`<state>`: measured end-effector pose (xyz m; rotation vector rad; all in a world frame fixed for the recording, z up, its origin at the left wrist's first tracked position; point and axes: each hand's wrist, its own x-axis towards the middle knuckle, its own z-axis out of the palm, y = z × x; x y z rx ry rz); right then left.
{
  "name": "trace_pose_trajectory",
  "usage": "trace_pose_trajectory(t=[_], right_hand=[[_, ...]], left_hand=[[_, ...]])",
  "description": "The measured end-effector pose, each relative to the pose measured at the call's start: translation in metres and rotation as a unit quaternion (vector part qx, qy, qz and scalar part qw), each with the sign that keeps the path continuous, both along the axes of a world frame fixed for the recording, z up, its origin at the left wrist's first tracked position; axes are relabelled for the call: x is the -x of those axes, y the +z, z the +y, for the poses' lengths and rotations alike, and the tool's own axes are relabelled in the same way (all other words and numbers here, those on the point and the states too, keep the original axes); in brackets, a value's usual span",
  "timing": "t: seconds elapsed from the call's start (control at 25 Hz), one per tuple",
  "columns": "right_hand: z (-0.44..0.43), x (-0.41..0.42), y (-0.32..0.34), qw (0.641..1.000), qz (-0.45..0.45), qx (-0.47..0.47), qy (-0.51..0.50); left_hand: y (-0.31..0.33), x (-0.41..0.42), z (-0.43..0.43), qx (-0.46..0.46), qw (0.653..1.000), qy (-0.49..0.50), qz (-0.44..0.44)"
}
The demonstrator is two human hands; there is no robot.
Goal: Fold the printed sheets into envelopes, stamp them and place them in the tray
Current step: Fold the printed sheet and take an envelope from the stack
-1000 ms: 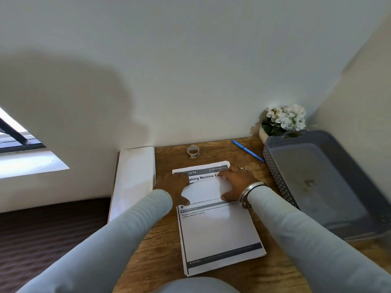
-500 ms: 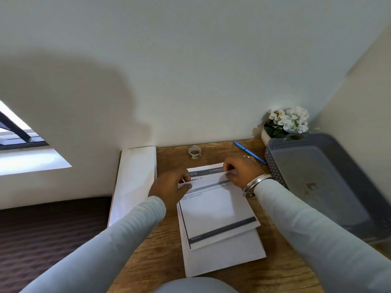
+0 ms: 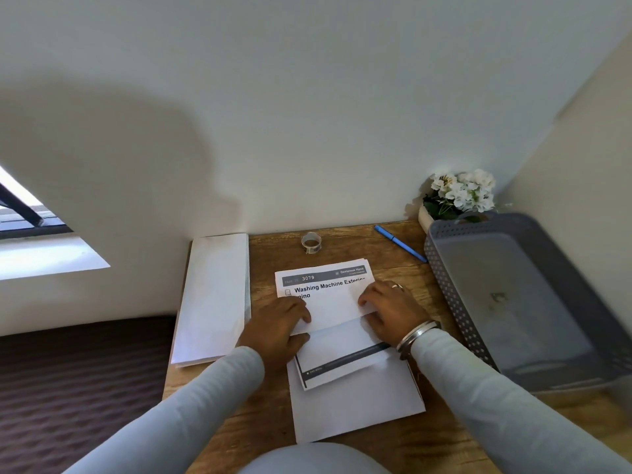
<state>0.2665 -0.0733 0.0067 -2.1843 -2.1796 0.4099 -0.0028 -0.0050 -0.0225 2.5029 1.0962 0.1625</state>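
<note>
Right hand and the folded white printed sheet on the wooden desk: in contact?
Touching. The head view shows the right hand with its fingers lying on the folded white printed sheet, thumb tucked at the flap's edge; no gap.

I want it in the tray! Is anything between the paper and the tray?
Nothing visible. Only bare desk lies between the sheet, held by the left hand and right hand, and the tray. The pen lies further back.

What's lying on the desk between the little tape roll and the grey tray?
A blue pen lies there, slanting toward the tray wall; the head view shows it.
</note>
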Motion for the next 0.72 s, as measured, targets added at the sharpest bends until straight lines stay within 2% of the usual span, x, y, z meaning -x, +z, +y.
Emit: trace_pose_trajectory(t=[0.16,0.32,0.52,0.64,0.72], right_hand=[[-0.005,0.005,-0.007,1.000,-0.009,-0.023,-0.015],[0.000,0.038,-0.015,0.995,-0.091,-0.012,-0.033],[0.002,0.090,-0.032,0.998,-0.054,-0.007,0.021],[0.003,0.079,-0.032,0.998,-0.063,-0.026,0.004],[0.006,0.050,-0.029,0.996,-0.078,-0.027,-0.045]], left_hand=[[-0.005,-0.005,-0.003,-0.024,0.999,-0.004,0.021],[-0.007,-0.009,-0.004,-0.042,0.998,-0.002,0.049],[-0.009,-0.009,-0.004,-0.080,0.993,-0.009,0.082],[-0.011,-0.007,-0.002,-0.088,0.991,-0.016,0.095],[-0.007,-0.008,-0.002,-0.090,0.989,-0.031,0.110]])
